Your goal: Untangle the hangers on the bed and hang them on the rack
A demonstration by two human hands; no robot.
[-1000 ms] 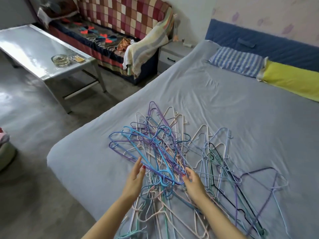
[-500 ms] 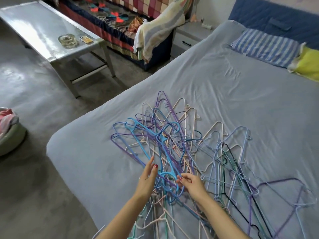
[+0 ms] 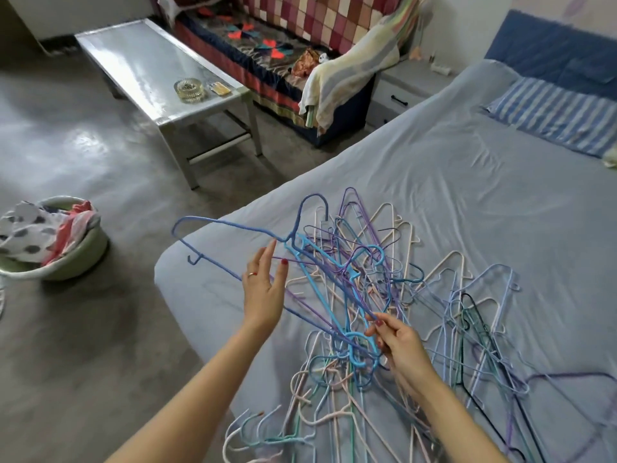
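Observation:
A tangled pile of wire and plastic hangers (image 3: pixel 394 295) in blue, purple, cream and teal lies on the grey bed (image 3: pixel 467 182) near its front corner. A dark blue hanger (image 3: pixel 230 225) is lifted out to the left, over the bed's edge. My left hand (image 3: pixel 263 292) has straight, spread fingers, and the blue hanger's lower wire crosses it. My right hand (image 3: pixel 397 342) pinches thin hanger wires beside a light blue hook at the pile's front. No rack is in view.
A metal low table (image 3: pixel 150 71) with a glass ashtray (image 3: pixel 189 90) stands on the floor to the left. A green basin of clothes (image 3: pixel 53 242) sits at far left. A checked sofa (image 3: pixel 300 35), a nightstand (image 3: pixel 400 91) and a striped pillow (image 3: pixel 554 115) lie beyond.
The dark blue hanger has been raised and swung left out of the pile. My left hand moved up and left with it; my right hand stayed at the pile's front.

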